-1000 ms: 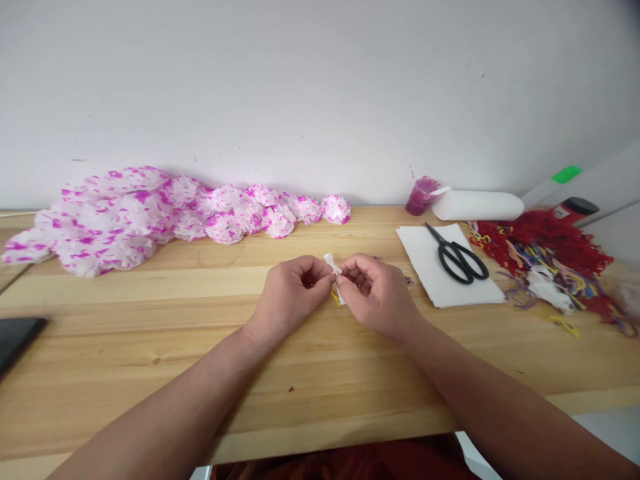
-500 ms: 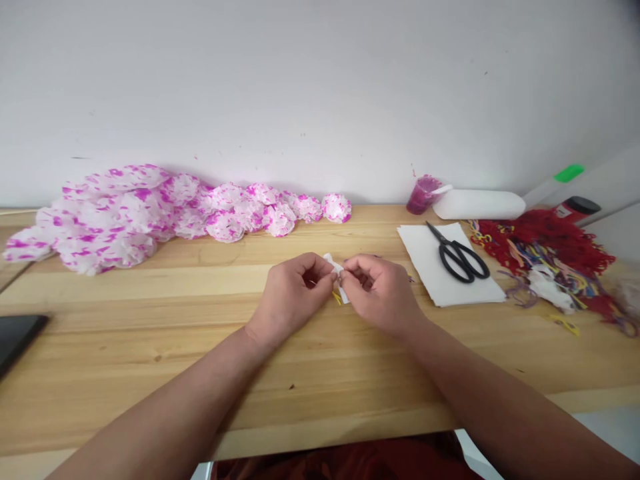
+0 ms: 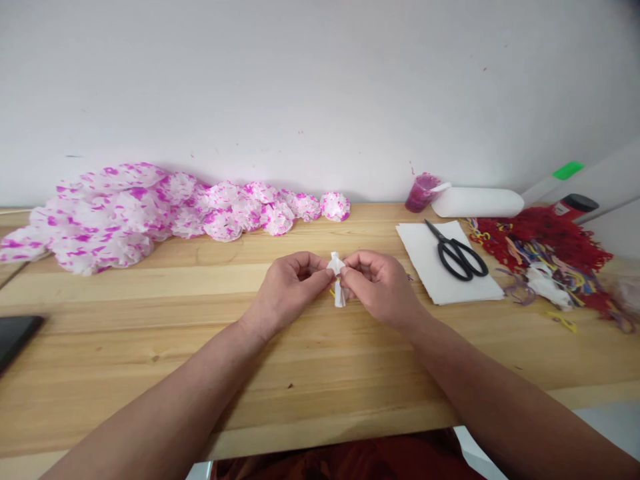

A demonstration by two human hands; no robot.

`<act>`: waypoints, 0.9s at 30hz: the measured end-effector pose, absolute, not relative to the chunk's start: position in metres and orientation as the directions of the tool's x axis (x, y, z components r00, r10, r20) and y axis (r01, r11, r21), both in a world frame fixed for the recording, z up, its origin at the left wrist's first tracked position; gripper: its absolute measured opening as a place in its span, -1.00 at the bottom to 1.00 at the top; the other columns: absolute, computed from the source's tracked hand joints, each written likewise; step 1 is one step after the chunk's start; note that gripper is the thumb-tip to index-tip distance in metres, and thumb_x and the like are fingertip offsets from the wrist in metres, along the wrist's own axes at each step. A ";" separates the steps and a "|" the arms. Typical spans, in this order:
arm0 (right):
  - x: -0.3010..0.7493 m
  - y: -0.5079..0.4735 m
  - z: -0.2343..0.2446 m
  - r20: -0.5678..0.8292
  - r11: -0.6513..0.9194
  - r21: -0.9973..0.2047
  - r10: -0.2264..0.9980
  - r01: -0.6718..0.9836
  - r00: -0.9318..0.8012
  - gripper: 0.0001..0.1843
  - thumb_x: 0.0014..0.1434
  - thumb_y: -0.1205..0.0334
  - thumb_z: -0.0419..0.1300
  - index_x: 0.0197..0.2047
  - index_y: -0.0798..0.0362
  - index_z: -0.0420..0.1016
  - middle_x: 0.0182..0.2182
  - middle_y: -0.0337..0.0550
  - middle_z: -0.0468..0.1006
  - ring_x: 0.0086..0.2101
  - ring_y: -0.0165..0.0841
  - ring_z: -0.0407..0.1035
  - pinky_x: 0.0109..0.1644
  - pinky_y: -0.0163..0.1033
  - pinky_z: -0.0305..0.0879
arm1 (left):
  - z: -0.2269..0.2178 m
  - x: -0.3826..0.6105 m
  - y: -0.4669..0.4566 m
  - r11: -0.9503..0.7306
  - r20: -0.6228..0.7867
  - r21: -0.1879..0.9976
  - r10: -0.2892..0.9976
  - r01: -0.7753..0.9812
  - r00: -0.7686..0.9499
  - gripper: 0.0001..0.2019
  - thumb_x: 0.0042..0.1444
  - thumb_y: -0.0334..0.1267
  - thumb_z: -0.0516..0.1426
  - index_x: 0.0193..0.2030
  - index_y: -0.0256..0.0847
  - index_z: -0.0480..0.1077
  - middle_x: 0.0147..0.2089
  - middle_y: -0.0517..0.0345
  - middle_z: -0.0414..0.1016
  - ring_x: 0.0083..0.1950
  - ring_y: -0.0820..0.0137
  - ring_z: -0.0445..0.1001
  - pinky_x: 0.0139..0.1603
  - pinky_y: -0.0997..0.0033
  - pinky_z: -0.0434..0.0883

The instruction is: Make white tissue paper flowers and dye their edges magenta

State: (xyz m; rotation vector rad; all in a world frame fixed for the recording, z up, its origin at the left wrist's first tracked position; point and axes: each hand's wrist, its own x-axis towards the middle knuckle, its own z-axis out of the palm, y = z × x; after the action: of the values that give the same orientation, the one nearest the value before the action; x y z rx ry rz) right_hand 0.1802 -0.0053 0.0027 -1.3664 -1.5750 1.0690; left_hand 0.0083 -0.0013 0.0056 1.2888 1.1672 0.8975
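Observation:
My left hand (image 3: 287, 287) and my right hand (image 3: 383, 285) meet at the middle of the wooden table (image 3: 150, 360). Both pinch a small folded strip of white tissue paper (image 3: 339, 280) held upright between the fingertips. A bit of yellow string (image 3: 333, 293) shows just under the paper. Fingers of both hands are curled closed around the strip.
A row of pink-and-white paper flowers (image 3: 150, 213) lies along the wall at the left. Black scissors (image 3: 457, 252) rest on a stack of white paper (image 3: 440, 280) at the right. Behind stand a pink cup (image 3: 421, 193) and a white roll (image 3: 477, 203). Red and coloured strings (image 3: 550, 253) pile far right. A dark device (image 3: 15, 333) lies at the left edge.
The paper strip has turned more upright between my fingertips and my hands have drawn slightly closer together. The view has shifted a little.

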 end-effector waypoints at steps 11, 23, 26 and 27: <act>0.177 -0.010 0.004 0.135 0.163 -0.881 0.986 0.445 -0.094 -0.90 0.10 0.29 0.19 -0.43 0.07 0.47 -0.55 -0.26 0.50 -0.54 -0.47 0.29 -0.46 -0.36 0.21 | 0.007 0.009 -0.002 0.109 -0.144 0.975 0.974 0.196 0.177 -0.76 0.02 -0.10 0.29 -0.40 -0.25 0.46 -0.46 0.19 0.52 -0.47 0.47 0.39 -0.45 0.49 0.29; 0.176 -0.009 0.005 0.064 0.088 -0.923 0.995 0.375 -0.076 -0.87 0.06 0.22 0.26 -0.44 0.08 0.46 -0.54 -0.22 0.51 -0.53 -0.45 0.31 -0.48 -0.36 0.22 | -0.003 0.009 0.000 0.063 -0.083 0.992 0.980 0.112 0.180 -0.80 0.04 -0.14 0.31 -0.36 -0.24 0.49 -0.39 0.18 0.58 -0.43 0.49 0.45 -0.43 0.54 0.33; 0.177 -0.007 0.003 0.028 0.057 -0.939 0.996 0.338 -0.088 -0.89 0.04 0.21 0.25 -0.44 0.07 0.45 -0.53 -0.22 0.51 -0.53 -0.45 0.32 -0.48 -0.35 0.24 | -0.004 0.009 0.000 0.072 -0.088 0.993 0.978 0.089 0.189 -0.79 0.04 -0.13 0.32 -0.36 -0.25 0.50 -0.38 0.16 0.60 -0.43 0.49 0.47 -0.41 0.53 0.36; 0.177 -0.006 0.002 0.014 0.044 -0.945 0.996 0.324 -0.092 -0.88 0.04 0.21 0.25 -0.44 0.07 0.45 -0.53 -0.23 0.51 -0.53 -0.44 0.32 -0.48 -0.35 0.24 | -0.003 0.009 0.000 0.080 -0.094 0.994 0.977 0.081 0.193 -0.78 0.04 -0.13 0.32 -0.35 -0.25 0.51 -0.38 0.16 0.60 -0.43 0.48 0.48 -0.41 0.53 0.36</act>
State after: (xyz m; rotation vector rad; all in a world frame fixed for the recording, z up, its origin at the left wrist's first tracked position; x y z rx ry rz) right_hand 0.1771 -0.0064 0.0024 -1.3838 -1.5330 1.0765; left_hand 0.0091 -0.0002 -0.0034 1.2837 1.1540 0.9646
